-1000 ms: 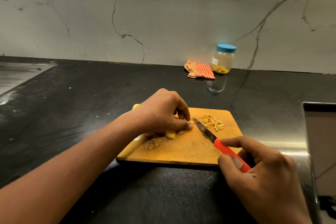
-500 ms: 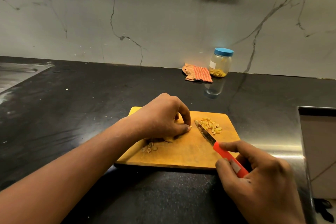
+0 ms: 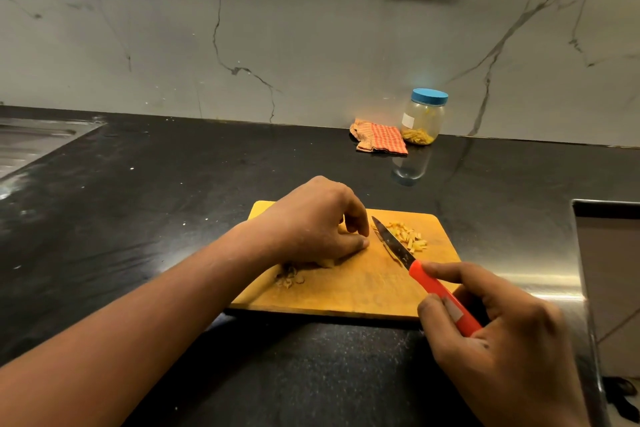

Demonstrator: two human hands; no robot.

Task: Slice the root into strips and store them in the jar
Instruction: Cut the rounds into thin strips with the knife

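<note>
- The left hand [image 3: 318, 225] sits knuckles-up on the cutting board [image 3: 346, 291], its fingers bent down over the root [image 3: 327, 263]; only a pale end of the root shows under the palm
- The right hand [image 3: 502, 333] has thumb and fingers wrapped round the red handle of the knife [image 3: 426, 279]; the blade lies low over the board, just right of the left hand
- Done so far, as I read it: a small heap of yellow strips [image 3: 405, 236] lies on the far right of the board beside the blade, and the jar [image 3: 423, 118] at the back wall already holds a layer of similar pieces
- A few darker scraps [image 3: 289, 279] sit near the left wrist — peel or trimmings, too small to tell
- Left to do: slice whatever remains under the hand (how much is hidden), then move the heap into the jar
- The jar stands well apart from the board, just beside a checked cloth [image 3: 379, 137], and its blue lid [image 3: 429, 96] is on — it would have to come off first
</note>
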